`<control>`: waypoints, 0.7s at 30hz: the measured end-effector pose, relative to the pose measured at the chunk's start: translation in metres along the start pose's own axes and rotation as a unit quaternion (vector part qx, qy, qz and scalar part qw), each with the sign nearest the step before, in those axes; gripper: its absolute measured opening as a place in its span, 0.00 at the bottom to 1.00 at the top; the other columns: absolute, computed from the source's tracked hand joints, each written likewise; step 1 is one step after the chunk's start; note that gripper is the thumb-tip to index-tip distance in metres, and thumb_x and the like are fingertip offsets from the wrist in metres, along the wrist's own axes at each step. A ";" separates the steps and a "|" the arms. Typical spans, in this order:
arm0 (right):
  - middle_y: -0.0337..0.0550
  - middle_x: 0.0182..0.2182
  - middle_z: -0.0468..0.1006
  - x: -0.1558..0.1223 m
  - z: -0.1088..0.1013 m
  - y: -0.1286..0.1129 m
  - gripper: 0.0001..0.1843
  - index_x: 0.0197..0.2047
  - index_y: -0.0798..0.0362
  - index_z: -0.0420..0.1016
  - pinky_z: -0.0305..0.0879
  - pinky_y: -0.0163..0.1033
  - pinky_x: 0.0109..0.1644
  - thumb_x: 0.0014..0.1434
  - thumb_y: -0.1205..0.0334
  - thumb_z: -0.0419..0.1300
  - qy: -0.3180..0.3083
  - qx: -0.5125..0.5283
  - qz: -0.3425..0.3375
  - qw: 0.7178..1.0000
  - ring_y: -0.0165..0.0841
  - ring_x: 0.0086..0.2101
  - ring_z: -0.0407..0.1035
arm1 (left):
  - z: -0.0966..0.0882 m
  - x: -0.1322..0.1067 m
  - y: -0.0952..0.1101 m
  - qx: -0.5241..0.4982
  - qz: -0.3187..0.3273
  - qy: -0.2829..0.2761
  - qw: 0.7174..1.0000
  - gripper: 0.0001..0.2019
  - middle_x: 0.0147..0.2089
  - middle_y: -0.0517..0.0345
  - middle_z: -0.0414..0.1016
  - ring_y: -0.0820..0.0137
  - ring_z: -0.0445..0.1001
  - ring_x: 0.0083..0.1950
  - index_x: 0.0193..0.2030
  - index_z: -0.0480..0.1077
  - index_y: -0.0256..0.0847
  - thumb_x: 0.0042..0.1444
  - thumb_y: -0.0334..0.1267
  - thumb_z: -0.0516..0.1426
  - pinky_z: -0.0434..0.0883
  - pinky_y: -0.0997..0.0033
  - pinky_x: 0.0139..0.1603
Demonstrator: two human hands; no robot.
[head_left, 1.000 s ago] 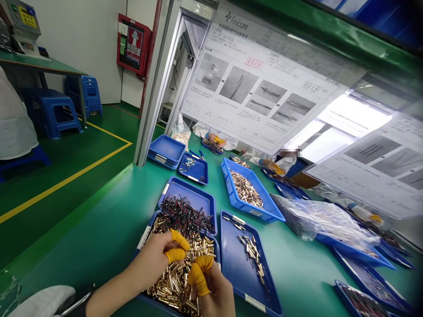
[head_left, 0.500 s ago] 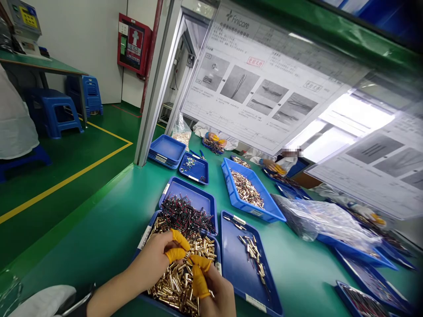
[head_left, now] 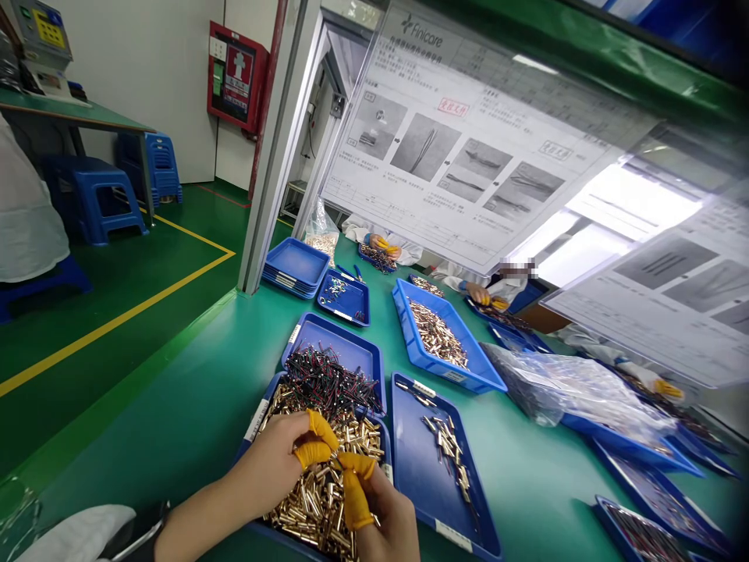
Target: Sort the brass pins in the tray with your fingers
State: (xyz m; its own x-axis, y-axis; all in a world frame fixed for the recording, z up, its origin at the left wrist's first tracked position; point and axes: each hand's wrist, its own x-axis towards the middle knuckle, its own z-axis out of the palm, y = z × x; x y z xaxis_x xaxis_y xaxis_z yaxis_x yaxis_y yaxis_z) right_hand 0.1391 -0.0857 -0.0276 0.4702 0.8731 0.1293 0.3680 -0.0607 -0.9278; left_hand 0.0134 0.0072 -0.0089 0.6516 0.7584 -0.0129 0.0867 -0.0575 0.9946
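My left hand (head_left: 281, 464) and my right hand (head_left: 378, 511) hover over a blue tray (head_left: 255, 421) heaped with small brass tubes (head_left: 310, 499). Both hands wear yellow finger cots. The thumb and forefinger of each hand are pinched together, and the two pinches meet over the heap. What they pinch is too small to make out. Just behind sits a second blue tray (head_left: 328, 336) holding a tangle of red and black wires (head_left: 328, 382). To the right lies a blue tray (head_left: 421, 468) with a few finished pieces (head_left: 448, 449).
A deeper blue bin (head_left: 462, 378) of brass parts stands further back. Stacked blue trays (head_left: 296, 269) sit by a metal post. A plastic bag (head_left: 573, 394) lies at right. Other workers' hands (head_left: 383, 248) with yellow cots work across the bench. Instruction sheets (head_left: 468, 148) hang overhead.
My hands have drawn closer: the right hand's pinched fingers rose and moved left to meet the left hand's pinch above the brass tubes.
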 end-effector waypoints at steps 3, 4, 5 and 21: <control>0.29 0.16 0.57 -0.001 0.003 -0.001 0.18 0.37 0.53 0.69 0.43 0.31 0.19 0.52 0.47 0.57 0.019 0.083 0.020 0.996 0.26 0.17 0.47 | -0.002 -0.002 0.007 0.090 0.008 -0.028 0.996 0.08 0.33 0.59 0.74 0.66 0.70 0.38 0.31 0.73 0.40 0.49 0.29 0.53 0.63 0.72 0.39; 0.28 0.15 0.58 -0.002 0.004 -0.001 0.19 0.38 0.52 0.66 0.44 0.31 0.19 0.51 0.46 0.57 0.017 0.111 0.029 0.993 0.25 0.16 0.48 | -0.002 -0.003 0.009 0.096 0.006 -0.045 0.994 0.07 0.33 0.59 0.74 0.66 0.70 0.38 0.30 0.73 0.40 0.49 0.29 0.54 0.63 0.72 0.38; 0.27 0.15 0.58 -0.002 0.005 -0.001 0.20 0.38 0.51 0.65 0.44 0.30 0.18 0.51 0.44 0.58 0.010 0.133 0.037 0.990 0.24 0.15 0.49 | -0.001 -0.003 0.011 0.097 0.002 -0.061 0.993 0.06 0.32 0.59 0.74 0.66 0.70 0.37 0.30 0.73 0.40 0.49 0.29 0.54 0.63 0.73 0.38; 0.32 0.11 0.69 -0.002 0.003 -0.003 0.26 0.39 0.49 0.68 0.53 0.31 0.13 0.46 0.37 0.58 -0.112 0.333 0.134 0.927 0.28 0.09 0.60 | -0.001 -0.006 0.007 0.032 -0.011 -0.057 0.998 0.04 0.31 0.62 0.70 0.68 0.68 0.35 0.30 0.69 0.40 0.49 0.31 0.54 0.63 0.75 0.35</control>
State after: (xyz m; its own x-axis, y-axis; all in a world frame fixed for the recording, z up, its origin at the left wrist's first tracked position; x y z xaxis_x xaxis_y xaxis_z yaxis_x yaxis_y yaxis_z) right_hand 0.1342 -0.0859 -0.0264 0.2684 0.9526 -0.1430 -0.3485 -0.0423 -0.9364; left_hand 0.0094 0.0033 -0.0020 0.7303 0.6813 -0.0504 0.1476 -0.0854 0.9854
